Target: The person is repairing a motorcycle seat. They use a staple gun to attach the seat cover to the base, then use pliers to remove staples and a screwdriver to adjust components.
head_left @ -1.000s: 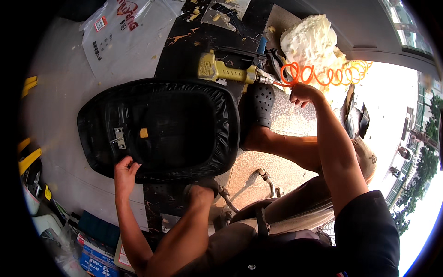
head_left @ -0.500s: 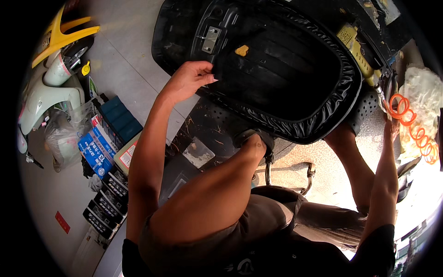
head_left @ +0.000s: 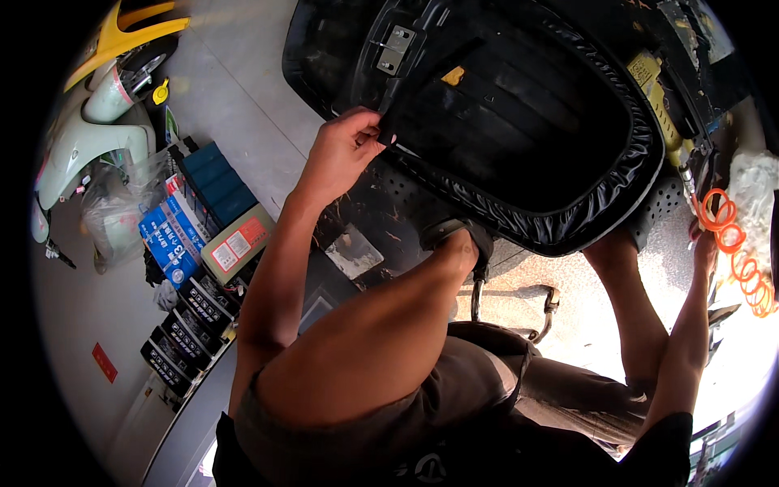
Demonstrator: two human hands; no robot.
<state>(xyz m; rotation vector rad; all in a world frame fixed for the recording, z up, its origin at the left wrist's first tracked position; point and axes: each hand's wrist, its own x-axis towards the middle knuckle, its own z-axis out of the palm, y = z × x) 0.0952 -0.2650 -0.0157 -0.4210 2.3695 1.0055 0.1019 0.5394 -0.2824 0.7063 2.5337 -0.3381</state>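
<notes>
A black scooter seat (head_left: 535, 122) lies underside up in front of me, its gathered vinyl seat cover (head_left: 621, 178) folded over the rim. At its near left edge my left hand (head_left: 345, 154) is closed in a pinch on a black edge of the cover. A metal bracket (head_left: 396, 50) sits on the seat base just beyond that hand. On the right, my right hand (head_left: 704, 235) is low beside an orange coiled air hose (head_left: 734, 243); its fingers are mostly hidden. The hose joins a yellow air staple gun (head_left: 661, 105) lying by the seat's right side.
Stacked boxes, among them a blue box (head_left: 172, 235) and black battery-like packs (head_left: 182, 341), stand at the left. A pale green scooter body (head_left: 89, 154) and a yellow plastic part (head_left: 122, 36) are behind them. Whitish foam (head_left: 751, 195) is at the far right.
The whole view has shifted, so the seat appears slightly further right and up. My left hand stays pinched at the seat's edge. My right hand remains low beside the hose.
</notes>
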